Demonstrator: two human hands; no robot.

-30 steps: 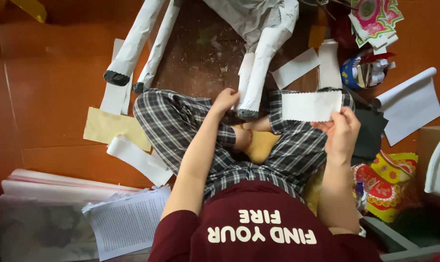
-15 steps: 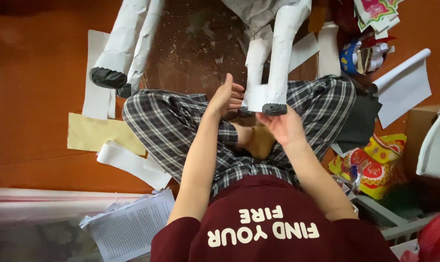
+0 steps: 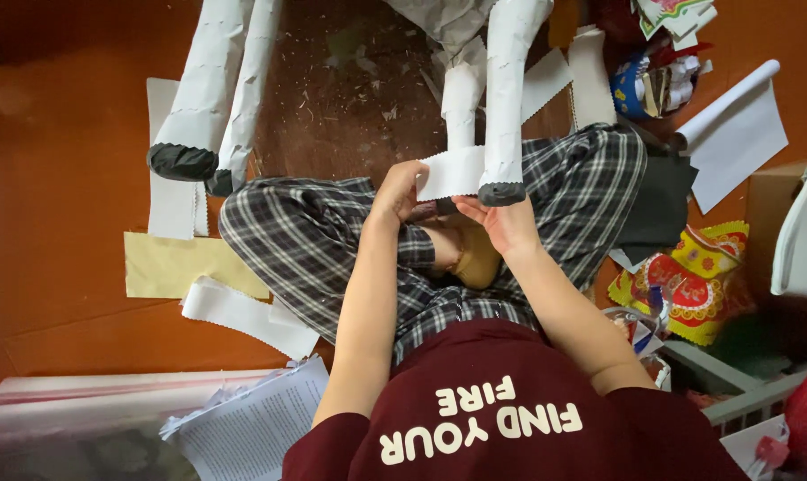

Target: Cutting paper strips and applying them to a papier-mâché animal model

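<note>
Holding a white paper strip [image 3: 451,172] against a paper-covered leg [image 3: 509,98], the person sits cross-legged on the floor, plaid trousers [image 3: 323,240] spread below the work.

Landmark: the leg, a white tube with a dark cap at its foot.
- Strip: lies across the leg's lower end, just above the cap, its loose end reaching left of the leg. Flat, white, zigzag-cut along one edge.
- Left hand [image 3: 399,191]: left of the leg, fingers closed on the strip's loose end.
- Right hand [image 3: 503,223]: directly beneath the cap, palm up, cupping the leg's foot; fingers curl round it but how tightly they close I cannot tell.
- A thinner white leg [image 3: 461,111] stands just left of the landmark, behind the strip.
- Two more white legs [image 3: 212,89] stand well to the left, also dark-capped.
- Spare strips [image 3: 243,312] lie on the floor far lower left.

Handling, as judged: the strip looks light, limp and easily torn or creased; best pinched at its ends and kept taut. The leg seems hollow and light, stiff enough to support from the foot.
</note>
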